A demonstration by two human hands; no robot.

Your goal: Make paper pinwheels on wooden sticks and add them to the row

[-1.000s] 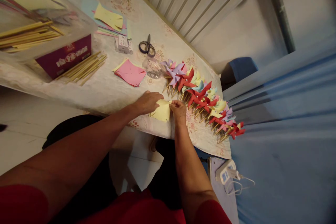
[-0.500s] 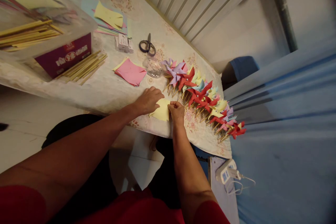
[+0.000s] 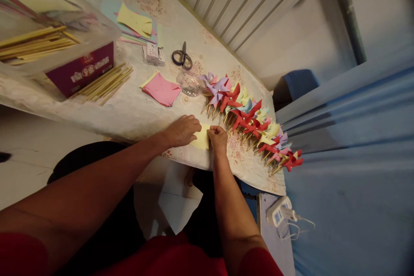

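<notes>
At the near edge of the cloth-covered worktop [image 3: 136,112], your left hand [image 3: 181,130] lies palm down, fingers together, pressing on the pale yellow paper square [image 3: 202,140]. Your right hand [image 3: 218,138] pinches the sheet's right corner between thumb and forefinger. A second ago the sheet stood puffed up; now it lies flatter, mostly under your left hand. Just beyond runs the row of coloured paper pinwheels on sticks [image 3: 252,123], then the pink paper squares [image 3: 161,89] and black-handled scissors [image 3: 182,57].

A pale yellow paper square [image 3: 201,140] lies flat near the front edge of the table [image 3: 139,112]. The left hand [image 3: 181,130] rests over its left part, and the right hand [image 3: 218,138] pinches its right edge.
</notes>
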